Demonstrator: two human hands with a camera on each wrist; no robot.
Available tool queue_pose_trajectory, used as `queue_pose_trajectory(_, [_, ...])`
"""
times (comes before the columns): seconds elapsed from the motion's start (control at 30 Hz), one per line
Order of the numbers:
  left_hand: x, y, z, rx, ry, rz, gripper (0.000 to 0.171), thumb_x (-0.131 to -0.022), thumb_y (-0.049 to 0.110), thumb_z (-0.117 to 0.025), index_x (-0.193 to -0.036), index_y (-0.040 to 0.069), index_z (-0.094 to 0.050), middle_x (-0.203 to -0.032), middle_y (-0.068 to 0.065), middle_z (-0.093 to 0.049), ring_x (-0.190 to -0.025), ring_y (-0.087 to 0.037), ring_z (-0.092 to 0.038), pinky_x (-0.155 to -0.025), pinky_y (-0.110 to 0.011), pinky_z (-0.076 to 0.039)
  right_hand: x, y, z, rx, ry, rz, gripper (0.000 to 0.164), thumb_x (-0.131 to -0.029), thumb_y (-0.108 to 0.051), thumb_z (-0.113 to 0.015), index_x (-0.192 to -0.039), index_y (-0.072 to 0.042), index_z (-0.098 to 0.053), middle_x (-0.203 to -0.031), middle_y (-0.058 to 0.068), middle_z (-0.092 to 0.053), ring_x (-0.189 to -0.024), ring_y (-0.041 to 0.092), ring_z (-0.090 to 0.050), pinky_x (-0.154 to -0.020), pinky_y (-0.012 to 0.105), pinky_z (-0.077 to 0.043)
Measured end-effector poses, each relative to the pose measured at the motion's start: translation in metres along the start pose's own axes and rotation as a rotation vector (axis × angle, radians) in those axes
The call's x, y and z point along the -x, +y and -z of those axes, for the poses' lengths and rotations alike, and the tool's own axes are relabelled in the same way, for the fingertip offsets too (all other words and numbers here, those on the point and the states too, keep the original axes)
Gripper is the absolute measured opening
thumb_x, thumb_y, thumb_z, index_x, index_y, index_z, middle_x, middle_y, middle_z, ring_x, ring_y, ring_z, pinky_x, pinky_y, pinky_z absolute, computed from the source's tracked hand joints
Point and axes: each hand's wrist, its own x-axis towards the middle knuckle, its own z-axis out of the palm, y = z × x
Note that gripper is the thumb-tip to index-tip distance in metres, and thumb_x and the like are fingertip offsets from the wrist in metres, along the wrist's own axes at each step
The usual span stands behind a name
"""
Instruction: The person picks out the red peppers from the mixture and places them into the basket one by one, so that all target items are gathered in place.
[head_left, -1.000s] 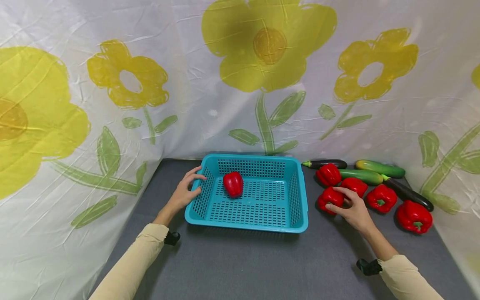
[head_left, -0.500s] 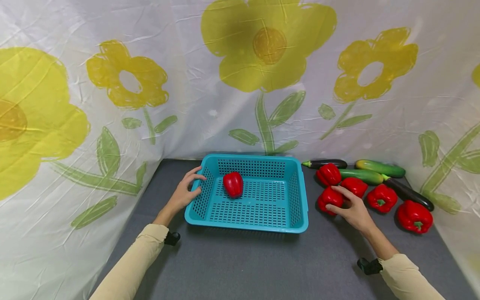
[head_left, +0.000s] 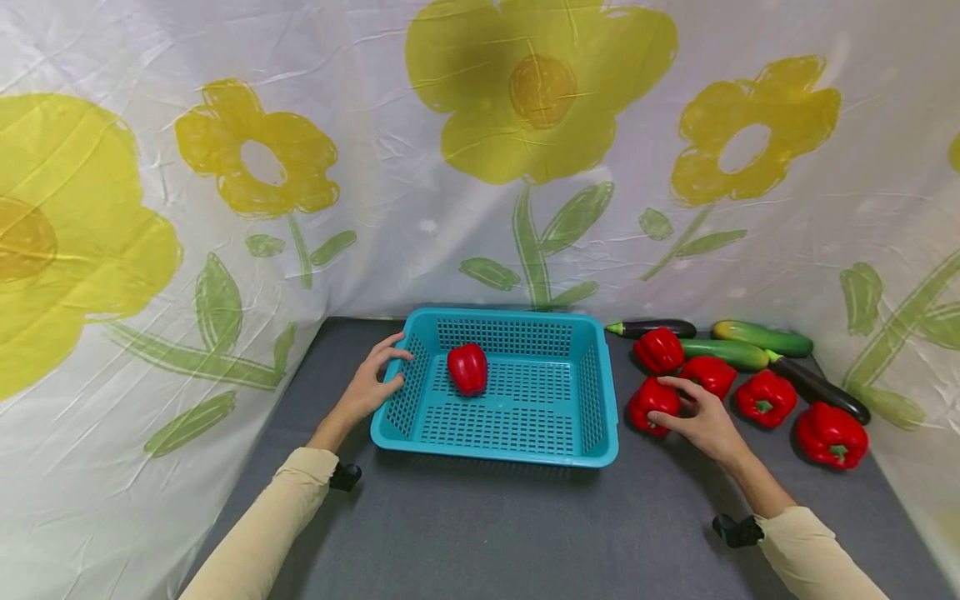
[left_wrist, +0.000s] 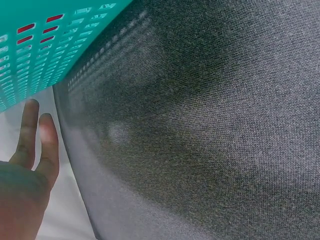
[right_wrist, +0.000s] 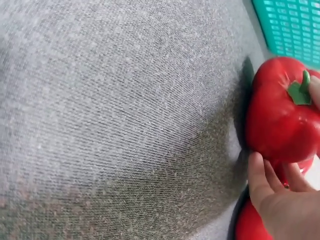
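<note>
In the head view, my left hand (head_left: 367,383) rests at the left rim of a turquoise plastic basket (head_left: 495,457), index finger and thumb reaching over the edge. Two of its fingers (left_wrist: 48,142) show extended outside the basket wall in the left wrist view. A single red bell pepper (head_left: 468,369) lies inside the basket. To the right of the basket, my right hand (head_left: 705,425) holds another red bell pepper (right_wrist: 280,115), thumb by its green stem and fingers against its side. Whether this pepper still touches the table is unclear.
Several more red bell peppers lie at the right, including one at the far right (head_left: 830,435). Behind them are a dark eggplant (head_left: 813,388), another eggplant (head_left: 660,328) and green cucumber-like vegetables (head_left: 761,336). A flower-printed cloth (head_left: 420,225) hangs behind the grey table (head_left: 480,533).
My right hand has shifted slightly left with the bell pepper, away from the neighbouring peppers. The left hand and basket stay put.
</note>
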Motion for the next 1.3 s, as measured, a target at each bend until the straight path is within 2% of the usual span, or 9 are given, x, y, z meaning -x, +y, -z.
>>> queue_pose_trajectory(0.07, [0.000, 0.000, 0.000, -0.001, -0.001, 0.007, 0.029, -0.089, -0.017, -0.055, -0.119, -0.016, -0.060, -0.154, -0.035, -0.028, -0.137, -0.054, -0.029, -0.097, -0.066, -0.035, 0.000, -0.001, 0.000, -0.014, -0.011, -0.004, 0.063, -0.089, -0.019, -0.081, -0.143, -0.004, -0.052, -0.133, 0.021, -0.056, -0.110, 0.039, -0.059, -0.079, 0.030, -0.053])
queue_pose_trajectory(0.3, [-0.003, -0.046, -0.004, -0.016, 0.017, -0.004, 0.031, -0.091, -0.012, -0.057, -0.121, -0.007, -0.063, -0.158, -0.026, -0.028, -0.142, -0.043, -0.029, -0.098, -0.064, -0.035, -0.002, 0.001, 0.000, -0.008, -0.009, 0.033, 0.062, -0.088, -0.017, -0.082, -0.140, -0.002, -0.053, -0.133, 0.017, -0.057, -0.113, 0.034, -0.056, -0.084, 0.026, -0.050])
queue_pose_trajectory(0.4, [-0.003, -0.047, -0.004, -0.014, 0.020, -0.017, 0.030, -0.091, -0.008, -0.057, -0.120, -0.005, -0.063, -0.158, -0.027, -0.029, -0.141, -0.042, -0.030, -0.098, -0.064, -0.036, -0.001, 0.000, 0.000, 0.016, -0.008, 0.038, 0.065, -0.088, -0.020, -0.083, -0.142, -0.001, -0.052, -0.136, 0.017, -0.056, -0.117, 0.033, -0.054, -0.088, 0.024, -0.047])
queue_pose_trajectory(0.5, [-0.002, -0.046, -0.004, -0.017, 0.026, -0.024, 0.029, -0.091, -0.005, -0.057, -0.120, -0.005, -0.064, -0.157, -0.027, -0.030, -0.140, -0.041, -0.031, -0.096, -0.063, -0.036, -0.002, -0.002, 0.001, 0.016, -0.011, 0.037, 0.069, -0.087, -0.021, -0.083, -0.145, -0.002, -0.050, -0.138, 0.018, -0.054, -0.121, 0.034, -0.052, -0.092, 0.030, -0.047])
queue_pose_trajectory(0.67, [-0.002, -0.044, -0.004, -0.023, 0.029, -0.016, 0.030, -0.091, -0.006, -0.059, -0.120, -0.006, -0.063, -0.158, -0.023, -0.031, -0.139, -0.041, -0.032, -0.096, -0.063, -0.037, -0.002, -0.005, 0.003, -0.029, -0.023, 0.043, 0.071, -0.087, -0.017, -0.082, -0.149, -0.006, -0.048, -0.142, 0.018, -0.050, -0.129, 0.040, -0.044, -0.097, 0.057, -0.043])
queue_pose_trajectory(0.83, [-0.002, -0.042, -0.004, -0.021, 0.027, 0.001, 0.031, -0.091, -0.012, -0.058, -0.121, -0.007, -0.063, -0.159, -0.023, -0.030, -0.141, -0.043, -0.031, -0.099, -0.064, -0.036, -0.001, -0.006, 0.005, -0.082, -0.046, 0.060, 0.070, -0.088, -0.011, -0.081, -0.150, -0.008, -0.048, -0.145, 0.020, -0.046, -0.132, 0.043, -0.038, -0.097, 0.065, -0.036])
queue_pose_trajectory(0.97, [-0.003, -0.035, -0.004, -0.013, 0.028, 0.003, 0.031, -0.090, -0.016, -0.057, -0.121, -0.012, -0.062, -0.157, -0.029, -0.028, -0.141, -0.047, -0.029, -0.098, -0.067, -0.034, 0.000, -0.010, 0.006, -0.086, -0.037, 0.058, 0.069, -0.087, -0.011, -0.082, -0.147, -0.010, -0.049, -0.143, 0.017, -0.048, -0.130, 0.039, -0.039, -0.096, 0.059, -0.039])
queue_pose_trajectory(1.17, [-0.001, -0.010, -0.002, -0.001, 0.009, 0.023, 0.030, -0.090, -0.017, -0.056, -0.120, -0.015, -0.060, -0.156, -0.030, -0.028, -0.139, -0.051, -0.030, -0.098, -0.065, -0.036, 0.002, -0.015, 0.007, -0.135, -0.037, 0.050, 0.068, -0.086, -0.011, -0.082, -0.144, -0.009, -0.046, -0.141, 0.019, -0.049, -0.116, 0.042, -0.053, -0.082, 0.036, -0.055])
queue_pose_trajectory(1.3, [0.000, -0.001, -0.001, -0.007, 0.006, 0.023, 0.029, -0.090, -0.017, -0.055, -0.118, -0.014, -0.061, -0.156, -0.030, -0.029, -0.137, -0.053, -0.031, -0.097, -0.063, -0.037, 0.003, -0.016, 0.007, -0.146, -0.038, 0.063, 0.067, -0.087, -0.011, -0.081, -0.144, -0.008, -0.046, -0.142, 0.020, -0.049, -0.107, 0.042, -0.060, -0.078, 0.032, -0.056])
